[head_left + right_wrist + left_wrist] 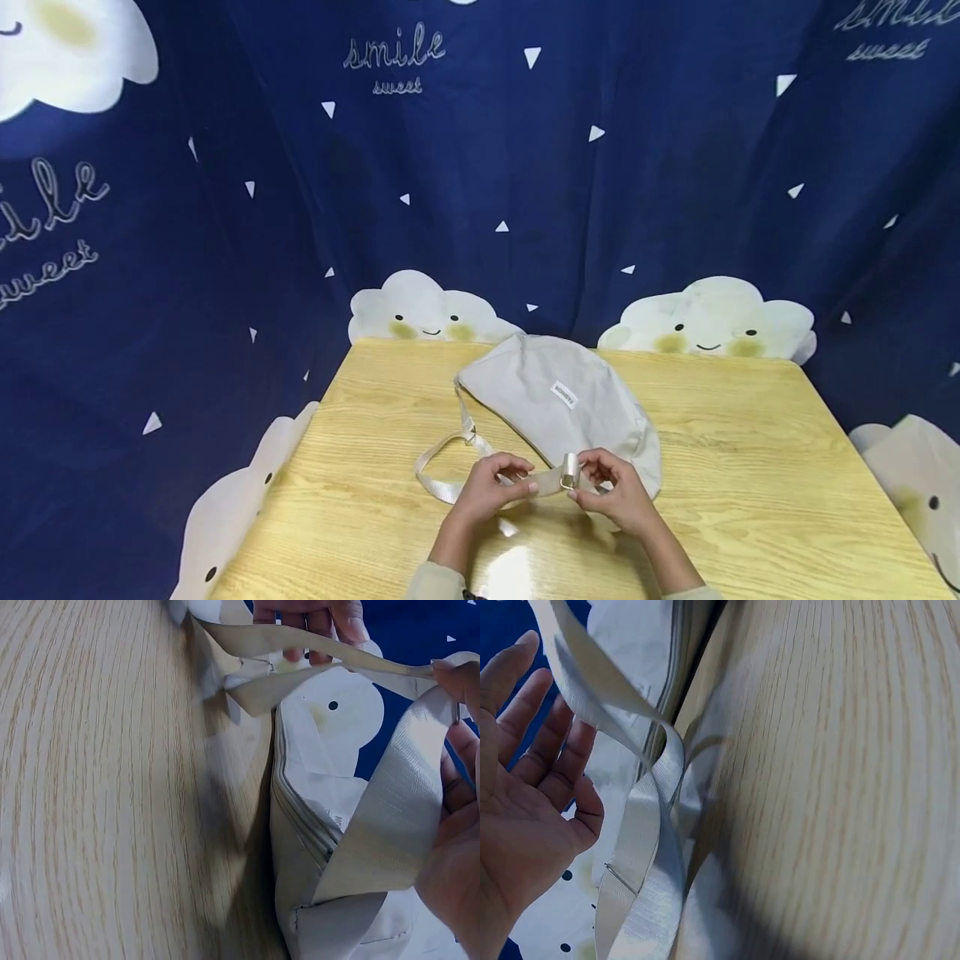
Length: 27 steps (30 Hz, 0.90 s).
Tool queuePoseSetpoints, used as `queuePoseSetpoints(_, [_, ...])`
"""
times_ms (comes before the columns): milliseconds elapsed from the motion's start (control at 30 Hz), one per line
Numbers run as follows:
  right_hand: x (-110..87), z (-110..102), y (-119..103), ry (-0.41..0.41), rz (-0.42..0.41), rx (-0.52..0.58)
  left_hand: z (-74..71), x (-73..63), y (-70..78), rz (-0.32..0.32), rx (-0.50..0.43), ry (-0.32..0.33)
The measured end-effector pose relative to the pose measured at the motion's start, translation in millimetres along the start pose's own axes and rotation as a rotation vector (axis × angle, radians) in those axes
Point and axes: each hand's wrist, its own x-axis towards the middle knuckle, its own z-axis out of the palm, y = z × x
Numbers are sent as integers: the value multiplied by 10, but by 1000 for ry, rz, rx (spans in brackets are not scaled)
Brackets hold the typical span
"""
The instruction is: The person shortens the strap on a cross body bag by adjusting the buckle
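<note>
A pale beige shoulder bag (555,392) with a small "FASHION" label lies on the table, its zipper edge facing the hands. Its webbing strap (551,483) loops out in front and carries a metal buckle (570,473). My right hand (622,493) pinches the strap between thumb and fingers right at that buckle; in the right wrist view a wide fold of strap (397,795) hangs below the pinch. My left hand (483,490) is beside the strap's left stretch, and the left wrist view shows its fingers (551,742) spread and loosely bent behind the twisted webbing (600,697).
Under everything is a light wood-grain table (750,467). A strap loop with an adjuster (468,435) rests left of the bag. Dark blue cloth (465,167) printed with clouds and triangles hangs around the back and sides.
</note>
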Motion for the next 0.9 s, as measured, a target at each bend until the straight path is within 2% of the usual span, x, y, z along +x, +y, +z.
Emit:
queuePoseSetpoints(267, [-11,-14,-14,2,-13,-1,-57,10,-18,60,-41,-61])
queuePoseSetpoints(500, [-39,-68,-5,13,-15,2,-247,-1,-22,40,-67,-56])
queuePoseSetpoints(700, [-80,-132,49,25,29,-10,-439,-26,-16,21,9,-43])
queuePoseSetpoints(900, [-101,-112,50,-17,39,-41,-517,-40,-9,9,55,-35])
